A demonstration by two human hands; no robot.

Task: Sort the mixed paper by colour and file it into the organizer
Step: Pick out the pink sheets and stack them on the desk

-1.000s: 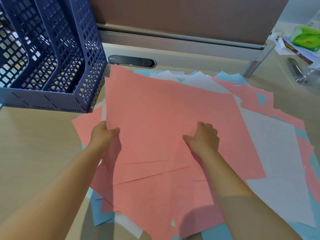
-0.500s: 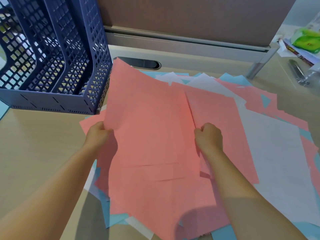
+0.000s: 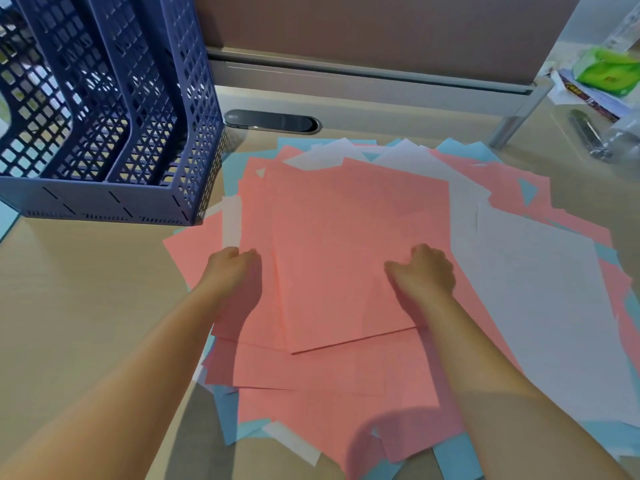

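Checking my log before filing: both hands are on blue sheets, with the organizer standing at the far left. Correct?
Not quite. The head view shows the left hand and right hand on pink sheets, not blue. The organizer does stand at the far left.

Pale wood desk [image 3: 86,289], brown partition [image 3: 381,32] — silver rail [image 3: 346,86]

Green packet [image 3: 606,71], clear bottle [image 3: 623,140] far right.

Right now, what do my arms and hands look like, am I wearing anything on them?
Both forearms are bare as far as the frame shows: no sleeves, gloves, watch or bracelet. No rings show on the left hand or the right hand, though the fingers are mostly tucked out of sight.
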